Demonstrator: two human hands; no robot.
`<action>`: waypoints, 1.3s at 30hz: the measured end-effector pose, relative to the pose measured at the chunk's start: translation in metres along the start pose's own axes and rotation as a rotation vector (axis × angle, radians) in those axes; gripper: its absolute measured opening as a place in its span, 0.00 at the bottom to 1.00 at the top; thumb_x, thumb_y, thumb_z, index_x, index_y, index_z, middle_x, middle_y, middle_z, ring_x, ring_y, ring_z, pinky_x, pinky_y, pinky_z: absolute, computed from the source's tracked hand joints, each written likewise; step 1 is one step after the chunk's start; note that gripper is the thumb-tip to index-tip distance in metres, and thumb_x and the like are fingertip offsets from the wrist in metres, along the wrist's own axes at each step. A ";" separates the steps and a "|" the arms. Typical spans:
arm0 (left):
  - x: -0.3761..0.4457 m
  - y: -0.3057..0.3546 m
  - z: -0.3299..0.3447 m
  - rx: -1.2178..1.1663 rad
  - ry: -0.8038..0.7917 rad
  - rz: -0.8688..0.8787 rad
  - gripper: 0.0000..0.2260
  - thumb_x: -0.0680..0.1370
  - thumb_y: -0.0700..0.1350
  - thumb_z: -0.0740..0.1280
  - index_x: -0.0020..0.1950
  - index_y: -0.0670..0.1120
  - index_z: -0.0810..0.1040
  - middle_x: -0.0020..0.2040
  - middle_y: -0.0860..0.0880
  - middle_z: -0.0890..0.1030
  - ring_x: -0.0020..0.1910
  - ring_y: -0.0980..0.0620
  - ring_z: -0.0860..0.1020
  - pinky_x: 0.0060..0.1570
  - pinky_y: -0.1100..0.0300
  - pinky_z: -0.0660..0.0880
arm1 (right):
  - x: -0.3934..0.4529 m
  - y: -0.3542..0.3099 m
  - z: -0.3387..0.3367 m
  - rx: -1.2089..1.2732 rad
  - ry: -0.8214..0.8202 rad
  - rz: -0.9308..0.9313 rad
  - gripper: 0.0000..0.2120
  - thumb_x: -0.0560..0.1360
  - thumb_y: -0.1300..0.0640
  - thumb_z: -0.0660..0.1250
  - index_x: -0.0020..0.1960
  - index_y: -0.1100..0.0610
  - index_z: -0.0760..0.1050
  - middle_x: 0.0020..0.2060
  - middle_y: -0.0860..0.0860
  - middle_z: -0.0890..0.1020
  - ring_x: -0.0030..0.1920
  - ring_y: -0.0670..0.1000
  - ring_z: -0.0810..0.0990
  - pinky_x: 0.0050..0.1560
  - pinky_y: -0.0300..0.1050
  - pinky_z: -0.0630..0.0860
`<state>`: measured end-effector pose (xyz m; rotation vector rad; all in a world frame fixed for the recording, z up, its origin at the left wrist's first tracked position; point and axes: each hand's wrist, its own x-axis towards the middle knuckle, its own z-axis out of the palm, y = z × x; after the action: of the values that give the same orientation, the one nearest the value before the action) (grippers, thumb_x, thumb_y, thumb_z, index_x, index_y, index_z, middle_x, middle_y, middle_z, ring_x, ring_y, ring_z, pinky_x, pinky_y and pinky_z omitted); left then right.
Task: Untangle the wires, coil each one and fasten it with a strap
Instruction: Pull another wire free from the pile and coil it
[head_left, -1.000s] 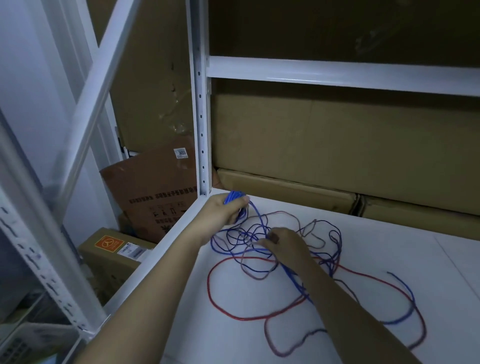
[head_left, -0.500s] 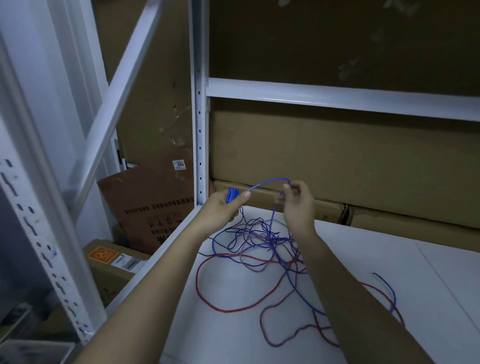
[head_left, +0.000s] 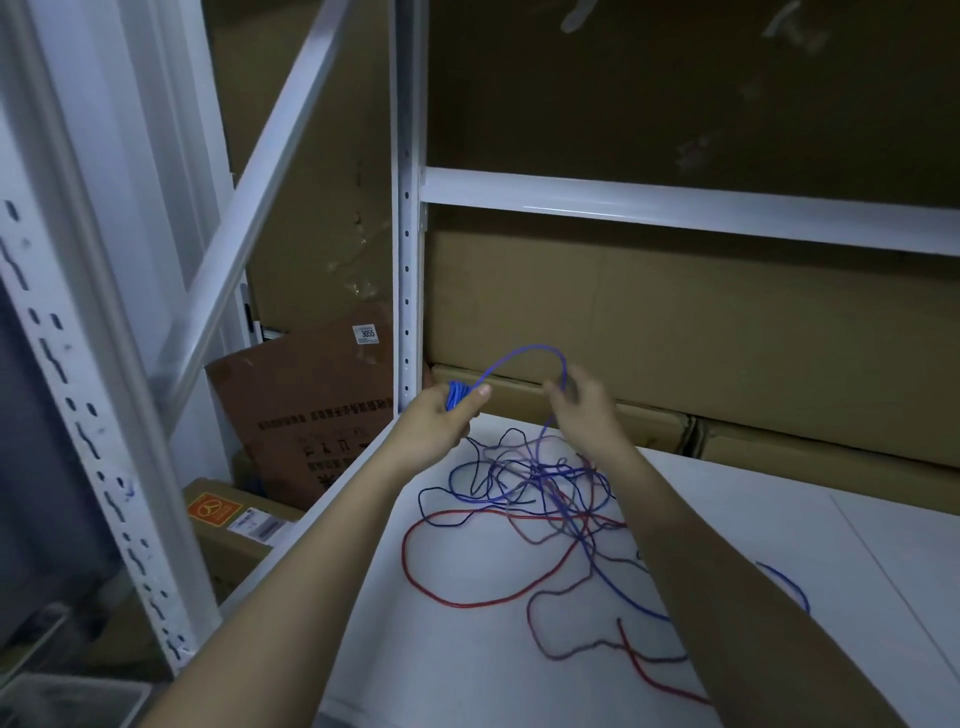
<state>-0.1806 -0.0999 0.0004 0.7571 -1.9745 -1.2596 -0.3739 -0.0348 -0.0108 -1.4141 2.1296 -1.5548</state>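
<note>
Above the shelf (head_left: 519, 675), a blue wire (head_left: 524, 354) is arched sideways between two hands. Its small coil is gripped by the left hand (head_left: 441, 421); the thin strand is pinched by the right hand (head_left: 584, 402).

A white metal shelving unit (head_left: 408, 218) fills the scene, its perforated upright rising at centre and a horizontal beam (head_left: 675, 208) running right from it. The white shelf surface (head_left: 779, 545) spreads across the near right. Large brown cardboard boxes (head_left: 675, 322) stand along the far side. To the left, a diagonal brace (head_left: 249, 208) crosses, with a leaning cardboard sheet (head_left: 311, 410) and a labelled box (head_left: 234, 519) below. The light is dim.
</note>
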 end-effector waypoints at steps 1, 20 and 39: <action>-0.003 -0.003 0.000 -0.001 -0.013 -0.007 0.17 0.79 0.57 0.63 0.38 0.46 0.69 0.26 0.56 0.66 0.25 0.57 0.63 0.31 0.62 0.63 | -0.006 0.015 0.002 -0.086 -0.079 0.046 0.12 0.81 0.53 0.59 0.46 0.58 0.75 0.36 0.48 0.78 0.39 0.49 0.76 0.42 0.43 0.70; -0.011 0.014 -0.012 -0.562 0.006 -0.046 0.20 0.81 0.59 0.56 0.37 0.46 0.69 0.25 0.53 0.59 0.23 0.55 0.56 0.26 0.66 0.59 | -0.058 0.017 0.045 -0.700 -0.311 -0.395 0.15 0.83 0.48 0.51 0.56 0.57 0.69 0.41 0.57 0.81 0.41 0.60 0.79 0.35 0.47 0.65; -0.002 -0.048 0.032 0.825 -0.131 0.126 0.07 0.83 0.47 0.53 0.53 0.44 0.63 0.30 0.51 0.70 0.41 0.47 0.72 0.47 0.60 0.52 | -0.078 0.042 0.042 -0.043 -0.349 0.011 0.02 0.74 0.61 0.66 0.45 0.57 0.77 0.34 0.54 0.78 0.34 0.47 0.74 0.41 0.42 0.74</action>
<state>-0.1984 -0.0989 -0.0545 0.9125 -2.6202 -0.3846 -0.3312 -0.0036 -0.0941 -1.5511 1.9667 -1.1609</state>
